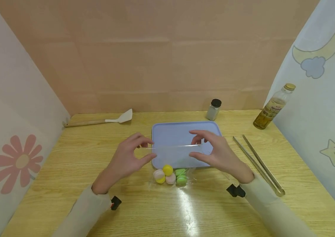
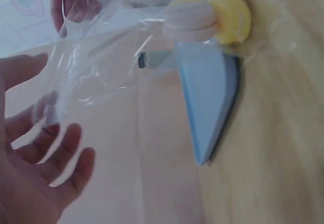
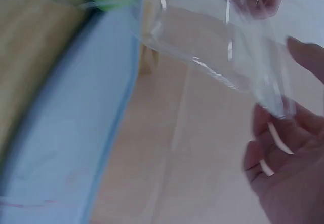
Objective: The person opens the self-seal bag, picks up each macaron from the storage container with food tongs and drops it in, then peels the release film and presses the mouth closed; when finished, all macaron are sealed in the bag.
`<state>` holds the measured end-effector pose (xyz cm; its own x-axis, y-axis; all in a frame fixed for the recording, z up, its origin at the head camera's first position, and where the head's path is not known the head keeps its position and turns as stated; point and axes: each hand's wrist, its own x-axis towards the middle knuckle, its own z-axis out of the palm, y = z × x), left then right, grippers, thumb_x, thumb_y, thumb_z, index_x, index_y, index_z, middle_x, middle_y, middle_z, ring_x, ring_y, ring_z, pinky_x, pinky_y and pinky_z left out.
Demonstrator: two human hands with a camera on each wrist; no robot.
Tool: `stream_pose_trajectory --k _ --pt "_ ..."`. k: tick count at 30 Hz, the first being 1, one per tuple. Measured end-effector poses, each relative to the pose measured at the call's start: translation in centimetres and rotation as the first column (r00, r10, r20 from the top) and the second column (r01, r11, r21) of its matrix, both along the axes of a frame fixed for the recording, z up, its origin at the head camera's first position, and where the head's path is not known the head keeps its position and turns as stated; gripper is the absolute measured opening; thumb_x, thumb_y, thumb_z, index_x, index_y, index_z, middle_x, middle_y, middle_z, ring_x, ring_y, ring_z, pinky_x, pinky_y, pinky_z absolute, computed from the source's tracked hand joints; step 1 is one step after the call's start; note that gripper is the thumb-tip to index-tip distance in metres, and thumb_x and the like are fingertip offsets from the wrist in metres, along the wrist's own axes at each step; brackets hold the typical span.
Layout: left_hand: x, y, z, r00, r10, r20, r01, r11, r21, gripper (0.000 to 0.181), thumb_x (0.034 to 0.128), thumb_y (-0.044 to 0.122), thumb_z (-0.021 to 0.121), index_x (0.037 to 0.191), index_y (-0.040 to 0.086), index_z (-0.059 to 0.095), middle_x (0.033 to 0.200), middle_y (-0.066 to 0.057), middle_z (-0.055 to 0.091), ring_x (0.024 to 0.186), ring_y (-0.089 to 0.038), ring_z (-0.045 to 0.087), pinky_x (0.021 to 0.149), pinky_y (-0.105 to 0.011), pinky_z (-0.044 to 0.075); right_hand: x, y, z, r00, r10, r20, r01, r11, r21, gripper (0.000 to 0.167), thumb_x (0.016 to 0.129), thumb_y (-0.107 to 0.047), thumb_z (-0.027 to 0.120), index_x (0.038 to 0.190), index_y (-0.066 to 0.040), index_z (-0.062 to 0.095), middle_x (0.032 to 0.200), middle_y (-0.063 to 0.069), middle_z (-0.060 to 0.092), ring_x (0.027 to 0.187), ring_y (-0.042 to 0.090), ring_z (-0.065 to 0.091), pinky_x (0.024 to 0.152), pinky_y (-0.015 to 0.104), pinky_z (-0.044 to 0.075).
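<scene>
A clear plastic bag stands upright in front of me, its top edge stretched between my hands. Several macarons lie at its bottom: yellow, pale pink and green. My left hand touches one top corner with its fingertips, thumb apart from the fingers. At the opposite corner, my right hand touches the film with bent fingers, its thumb likewise apart. Whether any fingertip lies inside the bag I cannot tell. Just behind the macarons lies a light blue tray.
Metal tongs lie at the right, with an oil bottle beyond them. A shaker jar with a black lid stands behind the tray. At the back left lies a white spatula with a wooden handle. Walls close off three sides.
</scene>
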<state>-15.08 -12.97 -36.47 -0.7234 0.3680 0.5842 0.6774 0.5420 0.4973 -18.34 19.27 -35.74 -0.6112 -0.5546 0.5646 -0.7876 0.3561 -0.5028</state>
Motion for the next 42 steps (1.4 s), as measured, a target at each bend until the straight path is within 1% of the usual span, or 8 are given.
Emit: stream_pose_trajectory --k 4,8,11,19,24,32,37,42 --pt "-0.6 0.9 1.1 0.996 0.043 0.074 -0.032 0.990 -0.135 0.029 0.0794 0.035 0.088 0.096 0.019 0.071 0.096 0.010 0.061 0.088 -0.010 0.060 0.076 -0.032 0.051 -0.3 -1.7 1.5 0.996 -0.030 -0.082 0.047 0.976 0.214 0.052 0.079 -0.029 0.088 0.123 -0.011 0.069 0.090 -0.007 0.065 0.087 0.012 0.058 0.082 0.036 0.046" --pt "-1.5 1.9 1.9 0.988 0.030 0.152 0.009 0.968 -0.252 0.028 0.0810 0.036 0.087 0.097 0.017 0.074 0.089 0.008 0.066 0.083 -0.014 0.062 0.072 -0.031 0.051 -0.5 -3.4 2.5 0.993 -0.038 -0.111 0.078 0.920 0.384 0.041 0.081 -0.038 0.086 0.112 -0.014 0.074 0.080 -0.011 0.059 0.075 0.010 0.055 0.072 0.031 0.046" --pt "-1.9 2.4 2.2 0.986 0.002 0.165 0.048 0.953 -0.301 0.024 0.0828 0.033 0.085 0.097 0.015 0.078 0.085 0.006 0.067 0.078 -0.012 0.061 0.069 -0.028 0.050 -0.4 -4.5 2.9 0.992 -0.040 -0.120 0.089 0.897 0.433 0.032 0.082 -0.038 0.085 0.105 -0.017 0.077 0.079 -0.011 0.057 0.071 0.009 0.054 0.071 0.031 0.047" --pt "-2.4 2.8 2.7 0.990 -0.102 0.096 0.125 0.953 -0.275 0.005 0.0837 0.017 0.084 0.082 0.014 0.080 0.076 0.011 0.064 0.067 -0.006 0.056 0.058 -0.021 0.046 -0.4 -6.3 3.3 0.986 0.035 -0.165 0.043 0.895 0.445 0.011 0.084 -0.024 0.085 0.088 -0.016 0.078 0.083 -0.010 0.063 0.071 0.007 0.057 0.066 0.027 0.049" --pt "-2.4 2.7 2.7 0.987 -0.134 0.093 0.154 0.953 -0.260 0.005 0.0842 0.014 0.083 0.081 0.013 0.080 0.075 0.010 0.064 0.067 -0.007 0.056 0.058 -0.021 0.047 -0.4 -6.4 3.4 0.981 0.017 -0.192 0.075 0.884 0.461 0.008 0.083 -0.019 0.084 0.080 -0.018 0.077 0.076 -0.013 0.062 0.067 0.007 0.056 0.062 0.026 0.048" --pt "-2.3 1.8 2.5 0.986 -0.110 0.122 0.140 0.950 -0.280 0.006 0.0856 0.015 0.082 0.083 0.010 0.079 0.077 0.008 0.064 0.068 -0.013 0.059 0.060 -0.024 0.047 -0.6 -5.1 3.1 0.995 -0.033 -0.096 0.072 0.897 0.437 0.009 0.086 -0.024 0.084 0.081 -0.019 0.079 0.076 -0.015 0.063 0.066 0.004 0.055 0.056 0.023 0.046" --pt "-2.2 0.5 2.2 0.984 -0.071 0.162 0.117 0.950 -0.291 0.007 0.0871 0.019 0.082 0.083 0.014 0.079 0.077 0.012 0.062 0.068 -0.009 0.055 0.062 -0.026 0.047 -0.9 -3.9 2.8 0.999 -0.043 -0.013 0.045 0.924 0.379 0.008 0.086 -0.024 0.084 0.081 -0.020 0.079 0.075 -0.018 0.063 0.066 0.002 0.055 0.058 0.024 0.046" --pt "-2.2 -1.0 1.5 0.976 -0.047 0.213 0.102 0.961 -0.256 0.007 0.0889 0.022 0.081 0.084 0.018 0.078 0.079 0.016 0.062 0.072 -0.006 0.055 0.067 -0.029 0.049 -0.9 -2.6 2.4 0.999 -0.032 0.019 0.025 0.954 0.299 0.008 0.085 -0.021 0.084 0.079 -0.020 0.078 0.075 -0.020 0.064 0.067 0.001 0.056 0.060 0.026 0.048"
